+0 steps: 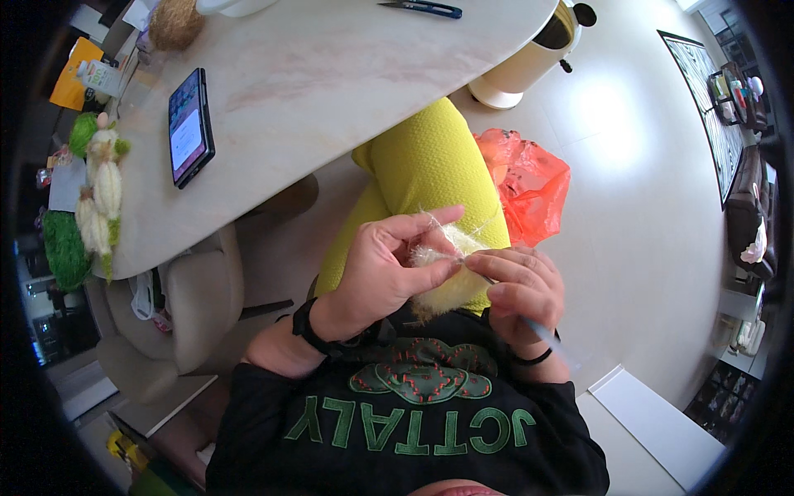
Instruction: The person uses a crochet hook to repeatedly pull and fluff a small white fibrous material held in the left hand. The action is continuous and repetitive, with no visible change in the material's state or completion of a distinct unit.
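Note:
Over my lap, my left hand (391, 257) pinches a fluffy cream yarn piece (443, 291) between thumb and fingers, with a strand running up over its index finger. My right hand (524, 282) grips a crochet hook (538, 327), whose blurred pale handle sticks out below the palm. The fingertips of both hands nearly meet at the edge of the yarn piece, so the hook's tip is hidden. Part of the fluffy piece lies behind the fingers, against my yellow trousers (428, 161).
The marble-look table (298, 93) bears a smartphone (191, 130), thread snips (422, 8), fluffy cream-and-green yarn pieces (108, 186), green yarn (65, 251) and a brown yarn ball (175, 25). A red plastic bag (527, 186) and a cream bin (518, 68) stand on the floor. A chair (205, 304) is at left.

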{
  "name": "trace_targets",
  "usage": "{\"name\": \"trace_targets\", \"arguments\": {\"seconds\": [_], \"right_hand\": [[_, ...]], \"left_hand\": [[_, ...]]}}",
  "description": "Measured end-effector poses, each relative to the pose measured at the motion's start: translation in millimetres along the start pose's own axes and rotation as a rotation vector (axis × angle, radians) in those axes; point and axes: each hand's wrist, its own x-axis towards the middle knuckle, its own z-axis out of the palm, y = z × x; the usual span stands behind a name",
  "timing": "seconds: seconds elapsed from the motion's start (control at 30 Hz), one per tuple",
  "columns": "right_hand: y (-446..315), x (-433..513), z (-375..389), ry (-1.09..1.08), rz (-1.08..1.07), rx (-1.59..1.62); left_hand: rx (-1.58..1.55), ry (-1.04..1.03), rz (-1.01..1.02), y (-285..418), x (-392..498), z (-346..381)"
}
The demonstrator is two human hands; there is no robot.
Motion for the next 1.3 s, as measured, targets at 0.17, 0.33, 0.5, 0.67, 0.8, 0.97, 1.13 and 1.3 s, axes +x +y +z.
{"name": "trace_targets", "arguments": {"seconds": [0.17,0.33,0.5,0.67,0.8,0.97,1.13,1.3], "right_hand": [[-1.2,-0.2,10.8,0.029,-0.281,-0.358],[1.6,-5.0,16.7,0.156,-0.323,-0.317],[0.1,-8.1,12.6,0.192,0.115,0.204],[0.2,-8.5,26.9,0.532,0.688,0.961],[8.2,-12.1,17.2,0.139,0.012,-0.173],[14.9,-14.3,18.7,0.181,-0.108,-0.022],[4.3,-14.4,25.5,0.429,0.281,0.491],[-1.6,-8.3,19.2,0.521,0.645,0.824]], "left_hand": [[-0.212,-0.064,-0.097,-4.4,3.6,1.4],[-0.354,-0.228,-0.210,-3.8,6.2,-0.3],[-0.211,-0.139,-0.169,-1.9,6.6,-4.6],[-0.237,-0.096,-0.066,-8.3,7.6,3.5],[-0.294,-0.095,-0.089,-13.5,7.5,10.6],[-0.390,-0.268,-0.250,-9.9,10.0,4.7],[-0.378,-0.269,-0.210,-6.0,9.9,3.8],[-0.262,-0.226,-0.106,-5.4,7.8,8.7]]}}
